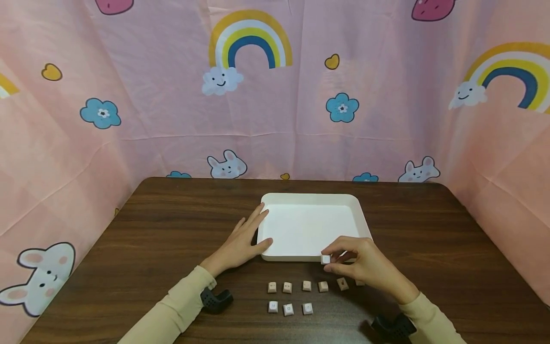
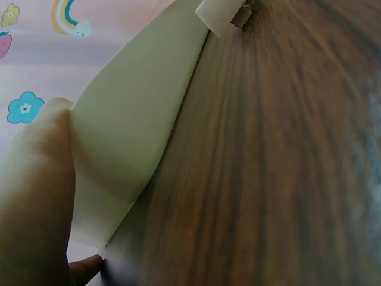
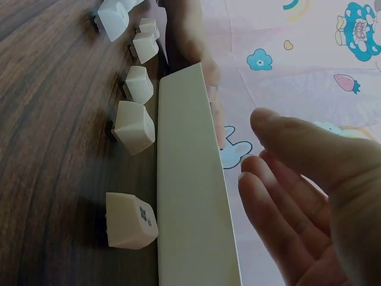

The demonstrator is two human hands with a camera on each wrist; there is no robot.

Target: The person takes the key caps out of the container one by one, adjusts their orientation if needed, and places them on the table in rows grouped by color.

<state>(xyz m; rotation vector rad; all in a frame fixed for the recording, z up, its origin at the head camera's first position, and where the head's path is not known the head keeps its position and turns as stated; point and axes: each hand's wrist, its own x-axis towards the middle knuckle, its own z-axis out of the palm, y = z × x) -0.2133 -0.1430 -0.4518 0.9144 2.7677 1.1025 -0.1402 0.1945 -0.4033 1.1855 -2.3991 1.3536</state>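
Note:
My right hand (image 1: 365, 260) pinches a small white keycap (image 1: 325, 259) between thumb and forefinger, over the near edge of a shallow white tray (image 1: 315, 197). In the right wrist view the held keycap does not show, only the thumb (image 3: 297, 140) and curled fingers above the tray's wall (image 3: 190, 179). My left hand (image 1: 240, 243) rests at the tray's left side, fingers stretched along the rim and thumb at the near left corner. Below the tray lie cream keycaps (image 1: 287, 287) in a row, the rightmost partly hidden by the right hand.
Three white keycaps (image 1: 288, 309) form a second row nearer the front of the dark wooden table (image 1: 193, 205). One cream keycap (image 1: 342, 284) sits turned and bears a dark mark. A pink patterned curtain (image 1: 172, 95) surrounds the table's back and sides.

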